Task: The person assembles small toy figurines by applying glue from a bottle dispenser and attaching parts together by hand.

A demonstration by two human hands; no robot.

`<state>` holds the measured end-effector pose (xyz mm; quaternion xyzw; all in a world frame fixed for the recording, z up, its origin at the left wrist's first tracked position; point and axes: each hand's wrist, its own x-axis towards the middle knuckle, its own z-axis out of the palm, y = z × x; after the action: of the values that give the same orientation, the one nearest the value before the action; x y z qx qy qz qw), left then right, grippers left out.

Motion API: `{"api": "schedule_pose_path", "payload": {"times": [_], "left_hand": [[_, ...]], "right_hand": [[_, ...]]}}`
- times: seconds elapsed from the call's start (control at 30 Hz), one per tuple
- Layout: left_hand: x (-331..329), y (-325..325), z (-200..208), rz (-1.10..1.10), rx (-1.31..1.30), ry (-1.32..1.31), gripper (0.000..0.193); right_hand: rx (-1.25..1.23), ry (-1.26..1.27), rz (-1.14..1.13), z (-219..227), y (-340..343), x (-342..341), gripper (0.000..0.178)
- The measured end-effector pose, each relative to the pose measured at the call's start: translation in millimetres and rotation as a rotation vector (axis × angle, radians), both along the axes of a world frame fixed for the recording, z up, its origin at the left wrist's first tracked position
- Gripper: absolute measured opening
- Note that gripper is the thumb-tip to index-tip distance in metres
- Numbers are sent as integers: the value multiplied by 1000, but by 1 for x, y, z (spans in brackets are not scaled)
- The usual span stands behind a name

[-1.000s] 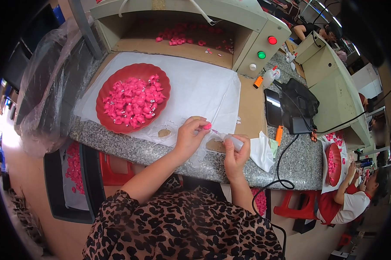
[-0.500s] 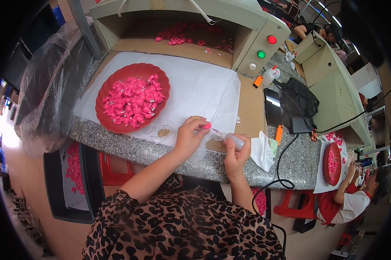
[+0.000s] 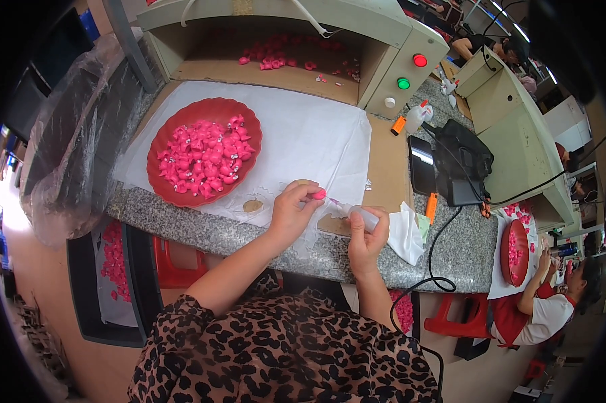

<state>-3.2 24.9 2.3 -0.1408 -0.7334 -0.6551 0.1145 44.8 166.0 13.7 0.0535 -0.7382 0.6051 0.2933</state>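
Note:
Between the fingertips of my left hand [image 3: 293,213] is a small pink piece [image 3: 319,194], whose exact kind is too small to tell. My right hand [image 3: 368,240] grips a whitish squeeze bottle [image 3: 362,218] with a thin nozzle. The nozzle points left, its tip close to the pink piece; whether they touch I cannot tell. To the left, a red scalloped bowl [image 3: 156,156] holds a heap of similar pink pieces [image 3: 205,154], some with small silvery bits. The bowl rests on a white sheet [image 3: 303,138] over the worktop.
Behind stands a beige box [image 3: 377,84] with lit buttons, more pink pieces inside. At the right lie a phone [image 3: 422,165], a black bag [image 3: 463,158], a glue-type bottle [image 3: 418,117], an orange tool [image 3: 431,208] and a cable [image 3: 444,245]. A co-worker [image 3: 543,305] sits far right.
Almost nothing differs. Both hands keep their places, with the nozzle close to the pink piece; the whole view has shifted very slightly.

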Motion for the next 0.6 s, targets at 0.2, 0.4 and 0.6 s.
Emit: {"api": "schedule_pose_path", "payload": {"times": [0.2,0.4,0.6], "left_hand": [[0,-4,8,-43,-89,-24,20],[-7,-14,17,-306,-76,-199,28],[-15,-24,15,-568,-25,-436,33]], "right_hand": [[-114,-45,23,8,-1,1,17],[-620,-173,152,16,14,-1,18],[-353,-195,144,19,17,-1,19]]}}
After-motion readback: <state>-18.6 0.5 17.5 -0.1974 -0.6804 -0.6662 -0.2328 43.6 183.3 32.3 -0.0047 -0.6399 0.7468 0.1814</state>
